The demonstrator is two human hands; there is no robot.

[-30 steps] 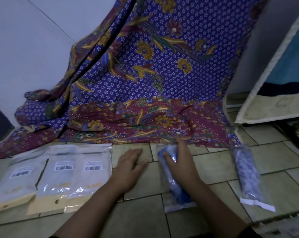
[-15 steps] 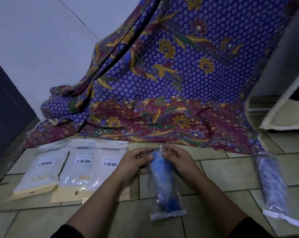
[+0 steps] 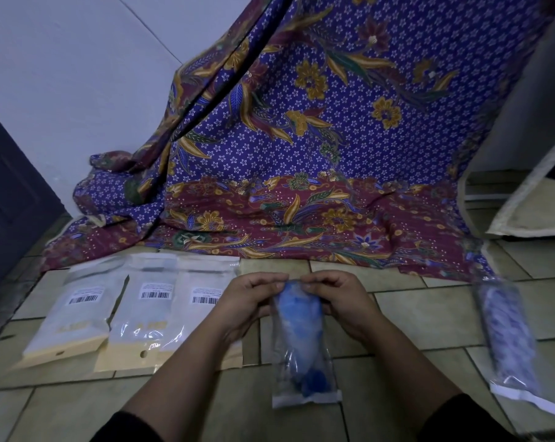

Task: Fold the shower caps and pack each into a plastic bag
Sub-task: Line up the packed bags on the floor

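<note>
A clear plastic bag [image 3: 303, 352] with a folded blue shower cap inside lies lengthwise on the tiled floor in front of me. My left hand [image 3: 247, 301] and my right hand [image 3: 340, 299] each pinch the far top edge of this bag, thumbs and fingertips curled on the plastic. A second bagged shower cap [image 3: 509, 339], white with a blue pattern, lies on the floor to the right, apart from both hands.
Three flat packets with barcode labels [image 3: 154, 314] lie side by side on the floor at the left. A purple and maroon batik cloth [image 3: 285, 186] drapes down the wall onto the floor behind. A dark door [image 3: 8, 199] stands at the left, a pale mat [image 3: 531, 212] at the right.
My left hand came in from the floor to join the right at the bag's top edge. The bag turned to lie straight in front of me, and my view shifted left.
</note>
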